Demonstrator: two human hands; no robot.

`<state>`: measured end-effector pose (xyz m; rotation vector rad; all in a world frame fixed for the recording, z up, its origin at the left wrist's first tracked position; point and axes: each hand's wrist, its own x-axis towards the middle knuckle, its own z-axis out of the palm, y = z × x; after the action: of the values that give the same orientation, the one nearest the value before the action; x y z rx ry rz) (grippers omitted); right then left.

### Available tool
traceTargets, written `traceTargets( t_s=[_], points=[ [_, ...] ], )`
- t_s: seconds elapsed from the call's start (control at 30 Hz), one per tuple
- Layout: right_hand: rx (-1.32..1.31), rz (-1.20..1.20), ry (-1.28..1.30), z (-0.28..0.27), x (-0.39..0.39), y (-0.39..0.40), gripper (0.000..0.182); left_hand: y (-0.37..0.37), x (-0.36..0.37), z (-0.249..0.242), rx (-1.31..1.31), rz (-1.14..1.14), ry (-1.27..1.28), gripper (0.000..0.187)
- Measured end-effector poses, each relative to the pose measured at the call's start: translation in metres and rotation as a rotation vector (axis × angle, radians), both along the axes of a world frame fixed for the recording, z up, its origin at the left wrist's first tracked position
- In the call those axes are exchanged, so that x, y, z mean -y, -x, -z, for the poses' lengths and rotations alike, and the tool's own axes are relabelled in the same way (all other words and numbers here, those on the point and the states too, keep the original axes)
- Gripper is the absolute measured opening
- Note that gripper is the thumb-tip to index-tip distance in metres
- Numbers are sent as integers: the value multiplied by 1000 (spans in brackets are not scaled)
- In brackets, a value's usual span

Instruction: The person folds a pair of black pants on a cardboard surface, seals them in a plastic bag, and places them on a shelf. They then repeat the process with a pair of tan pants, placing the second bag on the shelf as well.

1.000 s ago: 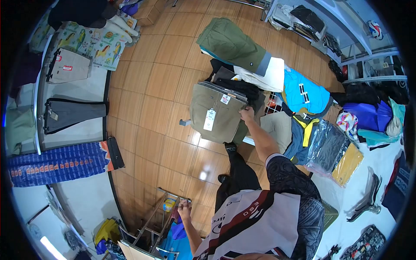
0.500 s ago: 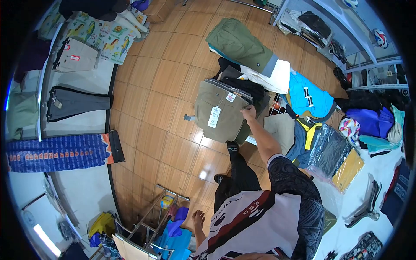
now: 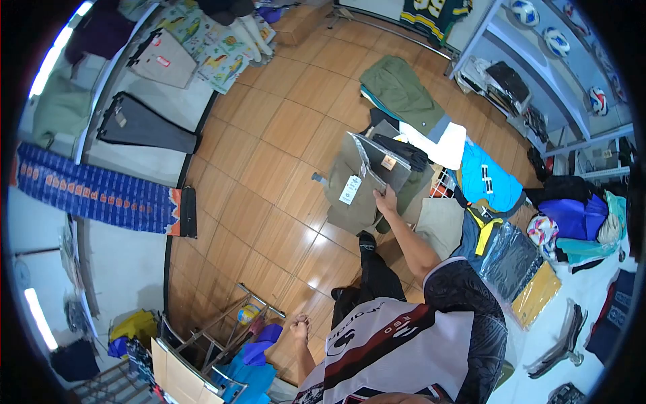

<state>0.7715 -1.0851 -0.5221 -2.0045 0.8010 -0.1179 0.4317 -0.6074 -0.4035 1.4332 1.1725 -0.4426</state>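
Observation:
My right hand (image 3: 385,200) is closed on the lower edge of an olive-brown folded garment (image 3: 343,195) with a white tag, above the floor. A dark grey folded garment (image 3: 390,170) with a small tan label lies right beside it, with a pale plastic-like edge between the two. Black and dark folded clothes partly show behind them. My left hand (image 3: 301,328) hangs low near my left side, its fingers loosely curled and apart, with nothing visible in it.
Green trousers (image 3: 404,87), a white garment (image 3: 447,145) and a blue garment (image 3: 488,178) lie behind and to the right. A metal-framed stand (image 3: 208,350) is at the lower left. Shelves with balls (image 3: 556,42) stand at the upper right. Plastic-wrapped clothes (image 3: 508,262) lie at the right.
The view has shifted. The olive-brown garment has swung leftward from the stack, and the dark grey garment with the tan label now shows. My left hand's fingers are more curled.

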Motion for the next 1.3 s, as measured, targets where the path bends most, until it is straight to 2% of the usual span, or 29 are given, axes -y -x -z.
traceTargets(
  t_s=[0.03,0.13,0.23,0.27,0.3,0.37,0.4,0.43,0.5,0.53,0.63,0.7,0.83,0.93,1.03,1.1,1.17,1.2,1.3],
  points=[
    [91,-2,27,-15,-14,10,45,2,-1,0,24,7,-11,19],
    [-4,-121,-94,-86,-52,44,45,9,-7,6,28,11,-18,32],
    [155,-257,-92,-120,-105,79,50,19,-20,11,96,33,-27,41],
    [137,-290,-97,-129,-122,87,60,22,-24,11,128,32,-26,42],
    [99,-349,-121,-154,-136,96,61,27,-30,9,155,29,-27,43],
    [246,-459,-267,-160,-163,106,62,38,-46,3,194,36,-58,47],
    [237,-471,-218,-203,-179,116,64,42,-53,1,215,38,-70,49],
    [336,-571,-211,-196,-188,116,57,50,-62,3,293,9,-81,50],
    [398,-746,-325,-255,-215,127,45,67,-87,15,446,-55,-113,54],
    [412,-829,-420,-286,-230,135,36,74,-97,2,443,-72,-102,55],
    [292,-1074,-710,-361,-273,159,35,85,-122,-61,494,-173,-127,51],
    [301,-1243,-823,-398,-300,172,37,92,-140,-97,536,-246,-119,55],
    [317,-1451,-816,-463,-349,193,40,102,-189,-127,674,-184,-263,67],
    [338,-1600,-831,-495,-387,201,37,101,-198,-182,774,-349,-193,76],
    [348,-1701,-822,-504,-426,201,35,113,-236,-186,957,-442,-70,84],
    [351,-1735,-819,-504,-454,196,35,122,-261,-166,1124,-650,-77,72],
    [345,-1741,-830,-501,-481,192,35,145,-263,-225,1195,-620,-134,50],
    [374,-1726,-804,-509,-496,196,31,153,-264,-250,1272,-738,-191,32],
    [425,-1718,-728,-513,-545,188,27,191,-280,-296,1261,-810,-443,30]
  ],
)
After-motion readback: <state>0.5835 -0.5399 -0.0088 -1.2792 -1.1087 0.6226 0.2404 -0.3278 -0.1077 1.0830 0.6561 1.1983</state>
